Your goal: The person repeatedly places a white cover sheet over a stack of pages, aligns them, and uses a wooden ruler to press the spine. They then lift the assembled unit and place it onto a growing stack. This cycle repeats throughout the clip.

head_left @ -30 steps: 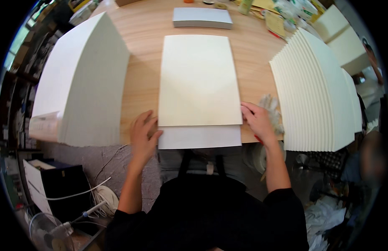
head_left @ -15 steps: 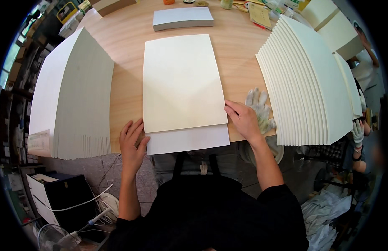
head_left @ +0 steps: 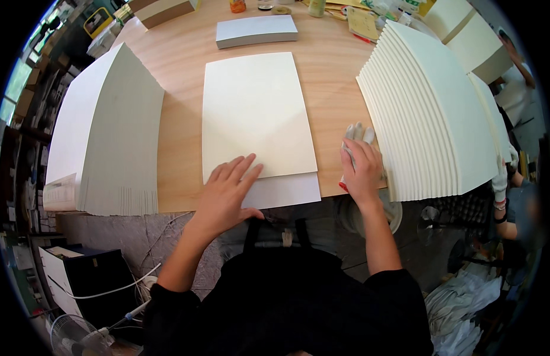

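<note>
A cream-white board (head_left: 257, 113) lies flat before me, on top of a white sheet (head_left: 289, 191) whose near strip sticks out beneath it past the table edge. My left hand (head_left: 224, 196) is over their near left part, its fingers spread on the board's lower edge and the thumb apart. To the right, my right hand (head_left: 364, 169) has its fingers curled on a whitish work glove (head_left: 359, 132). The glove's fingertips show beyond my hand; a small red bit shows at its lower left. My palm hides the rest.
A tall stack of white sheets (head_left: 123, 136) stands at left, a fanned stack of thick white boards (head_left: 426, 118) at right. Behind is a low white stack (head_left: 257, 31). Jars and packets line the far edge. A fan (head_left: 73, 335) is at lower left; a co-worker's gloved hand (head_left: 500, 181) is far right.
My left hand has moved right, from the sheet's left edge onto the board's near edge. My right hand has left the board's right edge and closed on the glove.
</note>
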A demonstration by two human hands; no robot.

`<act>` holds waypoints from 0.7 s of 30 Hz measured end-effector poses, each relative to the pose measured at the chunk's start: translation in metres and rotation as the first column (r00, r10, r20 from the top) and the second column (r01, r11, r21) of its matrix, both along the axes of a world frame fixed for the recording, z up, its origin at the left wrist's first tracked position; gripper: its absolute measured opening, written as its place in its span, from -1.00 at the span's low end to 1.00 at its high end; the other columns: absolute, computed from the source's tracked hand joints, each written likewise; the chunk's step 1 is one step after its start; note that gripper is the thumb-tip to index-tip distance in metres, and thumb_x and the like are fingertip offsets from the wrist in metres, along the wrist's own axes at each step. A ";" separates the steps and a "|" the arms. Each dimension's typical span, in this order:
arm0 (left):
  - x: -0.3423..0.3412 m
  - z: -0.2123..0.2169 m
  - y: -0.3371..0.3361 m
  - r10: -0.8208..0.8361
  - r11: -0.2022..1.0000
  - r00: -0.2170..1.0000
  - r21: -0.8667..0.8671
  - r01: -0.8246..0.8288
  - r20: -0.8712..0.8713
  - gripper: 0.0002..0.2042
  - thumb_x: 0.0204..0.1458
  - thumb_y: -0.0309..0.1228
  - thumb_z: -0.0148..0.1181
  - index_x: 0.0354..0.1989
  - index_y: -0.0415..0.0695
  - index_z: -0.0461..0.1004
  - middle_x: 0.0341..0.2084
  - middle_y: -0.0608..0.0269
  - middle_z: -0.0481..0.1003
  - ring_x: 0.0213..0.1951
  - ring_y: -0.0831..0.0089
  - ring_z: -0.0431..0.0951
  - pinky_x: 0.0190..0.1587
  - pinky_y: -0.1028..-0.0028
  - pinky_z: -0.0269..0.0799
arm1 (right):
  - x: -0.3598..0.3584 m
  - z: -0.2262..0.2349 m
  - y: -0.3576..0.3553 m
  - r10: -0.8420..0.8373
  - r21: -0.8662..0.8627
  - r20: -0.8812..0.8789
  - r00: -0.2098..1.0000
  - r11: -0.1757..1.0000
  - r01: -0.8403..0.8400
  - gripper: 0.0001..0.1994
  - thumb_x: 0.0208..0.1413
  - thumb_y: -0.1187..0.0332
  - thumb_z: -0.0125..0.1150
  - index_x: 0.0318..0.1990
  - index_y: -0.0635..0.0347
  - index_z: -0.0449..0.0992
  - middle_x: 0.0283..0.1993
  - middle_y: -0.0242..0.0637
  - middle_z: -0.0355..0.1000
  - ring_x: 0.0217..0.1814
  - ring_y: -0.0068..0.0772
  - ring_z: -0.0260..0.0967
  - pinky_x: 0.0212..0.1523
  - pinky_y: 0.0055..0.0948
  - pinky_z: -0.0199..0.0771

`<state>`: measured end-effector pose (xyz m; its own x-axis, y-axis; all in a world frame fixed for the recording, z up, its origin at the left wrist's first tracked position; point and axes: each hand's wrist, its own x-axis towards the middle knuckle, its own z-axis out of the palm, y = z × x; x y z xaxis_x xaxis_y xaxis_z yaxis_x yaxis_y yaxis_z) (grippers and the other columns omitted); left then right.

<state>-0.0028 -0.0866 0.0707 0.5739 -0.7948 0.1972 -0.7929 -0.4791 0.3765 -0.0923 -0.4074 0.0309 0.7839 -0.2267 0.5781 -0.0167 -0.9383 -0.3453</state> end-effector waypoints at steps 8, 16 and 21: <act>0.022 -0.009 0.011 -0.050 0.999 0.991 0.006 0.051 -0.126 -0.15 -0.19 -0.23 0.62 0.37 -0.09 0.39 0.40 0.02 0.35 0.34 0.00 0.40 0.35 0.09 0.34 | -0.044 0.001 -0.009 0.168 0.157 -0.229 0.959 0.978 -0.134 -0.48 0.18 0.18 0.43 0.24 0.18 0.53 0.27 -0.09 0.48 0.40 0.05 0.33 0.43 0.04 0.22; 0.045 -0.013 0.049 0.034 0.999 0.984 0.001 -0.034 -0.173 -0.52 -0.02 -0.34 0.53 0.11 -0.09 0.57 0.33 -0.01 0.40 0.31 0.00 0.43 0.32 0.12 0.39 | -0.001 -0.003 0.037 0.408 0.268 -0.245 0.879 0.900 -0.343 -0.50 -0.12 0.30 0.66 0.06 0.03 0.68 0.44 -0.15 0.35 0.64 0.21 -0.03 0.54 0.06 0.11; 0.082 -0.025 0.035 0.121 0.984 0.925 -0.077 -0.158 -0.360 -0.72 -0.01 -0.29 0.53 -0.27 -0.17 0.57 0.00 0.06 0.50 0.05 0.13 0.53 0.08 0.24 0.48 | 0.048 -0.023 0.037 0.392 0.591 -0.024 0.920 0.748 -0.303 -0.72 -0.06 0.39 0.61 -0.37 0.25 0.53 -0.16 -0.26 0.55 0.14 -0.08 0.45 0.12 -0.17 0.42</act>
<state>0.0791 -0.0513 0.0458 0.7247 -0.6881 0.0373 -0.5275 -0.5191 0.6726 -0.0447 -0.3699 0.0081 0.9338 -0.1723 0.3136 0.1830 -0.5233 -0.8323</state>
